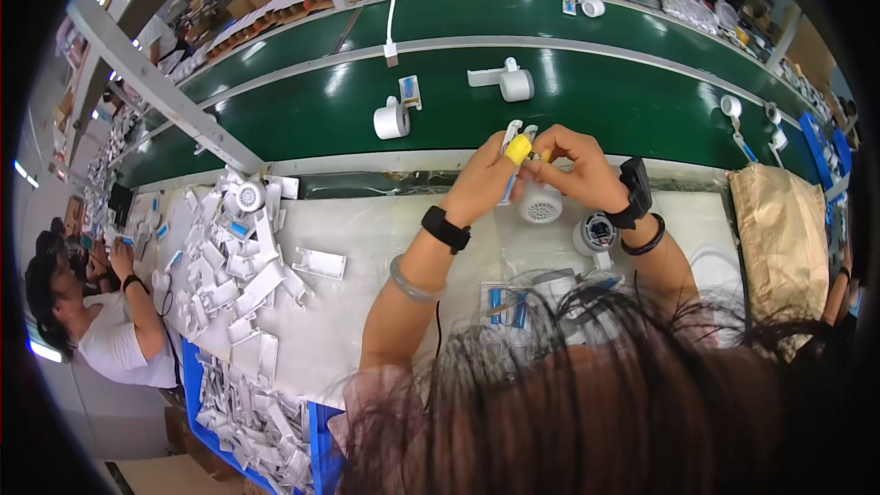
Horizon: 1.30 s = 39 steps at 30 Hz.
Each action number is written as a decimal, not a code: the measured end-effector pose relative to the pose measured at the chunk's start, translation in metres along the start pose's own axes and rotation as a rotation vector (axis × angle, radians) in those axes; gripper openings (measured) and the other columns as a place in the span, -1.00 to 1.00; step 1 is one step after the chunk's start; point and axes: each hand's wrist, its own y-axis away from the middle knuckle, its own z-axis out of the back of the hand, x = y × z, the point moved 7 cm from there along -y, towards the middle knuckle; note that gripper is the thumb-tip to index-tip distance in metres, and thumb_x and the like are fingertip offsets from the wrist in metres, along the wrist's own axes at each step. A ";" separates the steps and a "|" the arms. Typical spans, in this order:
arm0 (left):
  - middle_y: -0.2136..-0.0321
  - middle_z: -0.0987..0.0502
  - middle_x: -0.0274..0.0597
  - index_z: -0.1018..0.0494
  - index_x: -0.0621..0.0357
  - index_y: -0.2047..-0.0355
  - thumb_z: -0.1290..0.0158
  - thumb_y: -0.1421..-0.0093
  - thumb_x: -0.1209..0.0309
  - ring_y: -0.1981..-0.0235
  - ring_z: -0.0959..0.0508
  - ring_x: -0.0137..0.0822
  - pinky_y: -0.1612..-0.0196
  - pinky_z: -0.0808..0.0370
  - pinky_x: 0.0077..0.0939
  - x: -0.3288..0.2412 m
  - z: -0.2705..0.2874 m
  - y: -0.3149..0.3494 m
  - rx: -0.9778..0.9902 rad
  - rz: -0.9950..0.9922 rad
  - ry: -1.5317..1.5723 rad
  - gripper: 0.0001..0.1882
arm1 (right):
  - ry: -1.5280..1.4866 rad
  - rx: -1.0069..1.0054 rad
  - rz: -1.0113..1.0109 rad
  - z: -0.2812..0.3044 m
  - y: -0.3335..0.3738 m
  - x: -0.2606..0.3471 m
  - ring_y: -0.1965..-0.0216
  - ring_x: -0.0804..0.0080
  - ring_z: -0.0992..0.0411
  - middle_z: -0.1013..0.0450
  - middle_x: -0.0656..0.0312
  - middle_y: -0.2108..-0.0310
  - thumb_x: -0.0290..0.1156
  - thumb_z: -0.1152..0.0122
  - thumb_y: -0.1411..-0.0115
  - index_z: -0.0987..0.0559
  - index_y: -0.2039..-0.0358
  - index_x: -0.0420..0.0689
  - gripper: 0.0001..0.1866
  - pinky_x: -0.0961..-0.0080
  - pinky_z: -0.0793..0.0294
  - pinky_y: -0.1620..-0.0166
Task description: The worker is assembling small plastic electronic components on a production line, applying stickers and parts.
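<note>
My left hand [483, 185] is closed round a narrow white plastic handle piece [513, 128], its tip standing up past the fingers. A yellow covering [519, 148] shows at the left thumb, and a blue strip shows beneath it. Against that piece, my right hand [579, 172] is pinched, with a little yellow at its fingertips; what it holds is too small to make out. Just below the hands is a round white vented fan head [541, 207]. An opened fan head [598, 233] with dark insides lies beside my right wrist.
A heap of white plastic shells [240, 261] covers the table's left, above a blue crate [325, 445] of similar parts. Beyond runs a green conveyor [302, 119] carrying white fan units [392, 119]. A cable [392, 9] hangs overhead. Brown sacking [779, 238] lies right; a person [119, 330] works left.
</note>
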 end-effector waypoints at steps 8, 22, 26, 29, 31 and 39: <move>0.51 -0.43 -0.26 -0.31 0.15 0.13 0.30 -0.36 0.12 0.65 -0.40 -0.50 0.69 -0.41 -0.56 0.009 0.005 0.001 -0.132 0.065 0.211 -0.63 | 0.565 -0.248 0.408 0.005 0.008 0.031 0.41 0.26 -0.46 -0.46 0.13 0.43 -0.65 -0.28 0.03 -0.52 0.37 -0.22 -0.82 0.46 -0.44 0.35; 0.47 -0.48 -0.19 -0.25 0.18 0.01 0.36 -0.31 0.34 0.63 -0.49 -0.42 0.66 -0.51 -0.53 0.001 0.007 0.000 -0.272 -0.087 0.199 -0.67 | 0.457 -0.350 0.365 0.007 0.012 0.022 0.32 0.21 -0.47 -0.47 0.09 0.37 -0.67 -0.29 -0.01 -0.52 0.34 -0.22 -0.81 0.44 -0.46 0.24; 0.49 -0.46 -0.20 -0.25 0.16 0.06 0.30 -0.31 0.29 0.64 -0.48 -0.40 0.64 -0.54 -0.46 0.008 0.002 0.000 -0.174 -0.019 0.282 -0.70 | 0.467 -0.350 0.393 0.007 0.011 0.023 0.32 0.22 -0.47 -0.47 0.10 0.37 -0.67 -0.28 -0.01 -0.51 0.33 -0.22 -0.80 0.45 -0.46 0.25; 0.47 -0.47 -0.19 -0.27 0.14 0.08 0.24 -0.31 0.23 0.61 -0.50 -0.39 0.61 -0.57 -0.41 0.013 0.003 -0.002 -0.150 -0.056 0.342 -0.70 | 0.472 -0.349 0.386 0.008 0.011 0.023 0.32 0.20 -0.48 -0.47 0.09 0.36 -0.67 -0.27 -0.02 -0.50 0.33 -0.23 -0.80 0.45 -0.47 0.27; 0.46 -0.46 -0.19 -0.27 0.13 0.09 0.22 -0.30 0.24 0.60 -0.50 -0.39 0.60 -0.58 -0.40 0.012 0.002 -0.004 -0.139 -0.076 0.356 -0.71 | 0.474 -0.351 0.385 0.008 0.011 0.023 0.32 0.18 -0.48 -0.46 0.08 0.35 -0.67 -0.26 -0.02 -0.49 0.32 -0.23 -0.80 0.44 -0.48 0.29; 0.45 -0.45 -0.21 -0.26 0.14 0.01 0.23 -0.31 0.29 0.56 -0.50 -0.42 0.61 -0.55 -0.44 0.006 -0.008 0.002 -0.182 0.029 0.346 -0.69 | 0.437 -0.400 0.326 0.014 0.013 0.009 0.35 0.27 -0.49 -0.47 0.08 0.33 -0.66 -0.25 -0.05 -0.49 0.31 -0.23 -0.81 0.49 -0.46 0.27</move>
